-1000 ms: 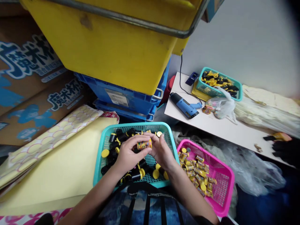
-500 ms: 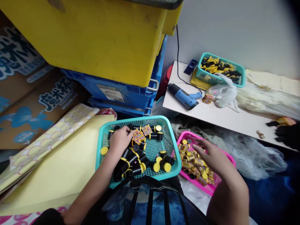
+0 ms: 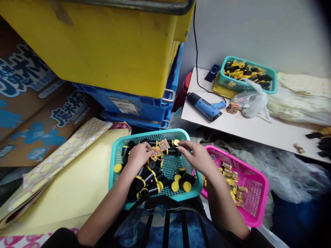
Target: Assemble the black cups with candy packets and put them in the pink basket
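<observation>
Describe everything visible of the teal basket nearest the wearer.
The teal basket is a rounded rectangle, plastic by its look, with a smooth rim and meshed walls and floor. It sits roughly level, open-topped, close to the wearer's body; its support is hidden. Black cylinders with yellow ends and printed labels lie inside, with mesh showing bare right of centre. The left hand reaches inside; the right hand is over the far right corner. A pink basket is alongside; contact is unclear.

Labels [image 3: 163,144] at left fingertips [image 3: 148,146], on tubes [image 3: 148,176] in near basket [image 3: 168,167]. Second basket [image 3: 254,206], holding small pieces [image 3: 230,175]: right of right fingers [image 3: 184,144]. Heat gun [image 3: 205,106]: on bench [image 3: 248,129], beyond right fingers. Stacked crates [image 3: 111,51]: beyond left fingertips.
</observation>
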A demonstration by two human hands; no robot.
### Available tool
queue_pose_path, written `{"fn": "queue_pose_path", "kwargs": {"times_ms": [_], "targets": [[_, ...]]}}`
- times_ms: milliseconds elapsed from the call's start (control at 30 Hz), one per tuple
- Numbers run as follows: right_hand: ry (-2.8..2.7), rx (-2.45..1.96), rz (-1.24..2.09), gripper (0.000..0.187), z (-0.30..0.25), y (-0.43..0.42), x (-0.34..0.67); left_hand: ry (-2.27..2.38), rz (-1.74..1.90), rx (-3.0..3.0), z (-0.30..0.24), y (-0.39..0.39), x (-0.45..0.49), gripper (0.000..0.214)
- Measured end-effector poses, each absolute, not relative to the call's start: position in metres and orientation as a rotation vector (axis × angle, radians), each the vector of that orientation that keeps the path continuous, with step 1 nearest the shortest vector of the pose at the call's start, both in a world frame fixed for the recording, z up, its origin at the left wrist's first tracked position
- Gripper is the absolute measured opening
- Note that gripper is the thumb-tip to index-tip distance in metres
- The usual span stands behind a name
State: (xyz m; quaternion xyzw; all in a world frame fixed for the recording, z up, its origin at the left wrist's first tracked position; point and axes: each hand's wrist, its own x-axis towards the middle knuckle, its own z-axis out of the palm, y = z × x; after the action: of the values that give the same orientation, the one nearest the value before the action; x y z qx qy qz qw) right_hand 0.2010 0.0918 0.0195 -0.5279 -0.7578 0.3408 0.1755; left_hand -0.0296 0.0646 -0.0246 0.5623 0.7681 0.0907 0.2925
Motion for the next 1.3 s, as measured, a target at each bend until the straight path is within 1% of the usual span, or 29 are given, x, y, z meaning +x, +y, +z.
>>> {"fn": "queue_pose_path", "kwargs": {"times_ms": [133,267,367,467,567,667,733,800,833,900,967,1067,1133,1233,1300], "targets": [[-2.159,-1.438,1.025,0.024,0.017,0.092,0.187,1.98,0.468,1.38,-0.033,0.059,-0.033,0.032],[-2.174,-1.391,1.087,0.024,0.01,0.092,0.174,1.924,0.584,1.325,-0.036,0.052,-0.037,0.036],[-2.172,-1.371,1.112,0.024,0.006,0.095,0.165,1.951,0.612,1.383,-0.025,0.042,-0.043,0.042],[-2.129,-1.316,1.11,0.024,0.007,0.099,0.154,2.108,0.563,1.508,-0.005,0.03,-0.053,0.046],[-2.043,-1.19,1.136,0.028,0.008,0.101,0.137,2.099,0.654,1.589,0.012,0.022,-0.061,0.047],[-1.95,-1.036,1.371,0.036,0.003,0.103,0.119,1.908,0.796,1.574,0.02,0.019,-0.065,0.048],[-1.885,-1.028,1.588,0.034,-0.005,0.106,0.112,1.837,0.823,1.531,0.02,0.019,-0.065,0.049],[-1.838,-1.157,1.664,0.031,-0.012,0.109,0.11,1.86,0.836,1.482,0.018,0.02,-0.067,0.05],[-1.845,-1.244,1.625,0.03,-0.015,0.111,0.111,1.887,0.848,1.451,0.016,0.02,-0.067,0.05],[-1.912,-1.338,1.438,0.029,-0.017,0.113,0.113,1.912,0.892,1.388,0.014,0.02,-0.069,0.052],[-1.977,-1.247,1.331,0.032,-0.016,0.113,0.114,1.846,0.938,1.335,0.012,0.02,-0.068,0.054],[-1.923,-1.041,1.493,0.035,-0.01,0.11,0.11,1.673,1.013,1.232,0.009,0.022,-0.059,0.056],[-1.867,-1.083,1.554,0.033,-0.005,0.107,0.106,1.578,1.096,1.123,0.008,0.025,-0.051,0.058],[-1.895,-1.205,1.376,0.037,0.004,0.106,0.105,1.489,1.252,0.951,0.004,0.031,-0.04,0.06],[-1.97,-1.208,1.264,0.044,0.01,0.105,0.114,1.482,1.323,0.856,0.002,0.034,-0.038,0.05]]}}
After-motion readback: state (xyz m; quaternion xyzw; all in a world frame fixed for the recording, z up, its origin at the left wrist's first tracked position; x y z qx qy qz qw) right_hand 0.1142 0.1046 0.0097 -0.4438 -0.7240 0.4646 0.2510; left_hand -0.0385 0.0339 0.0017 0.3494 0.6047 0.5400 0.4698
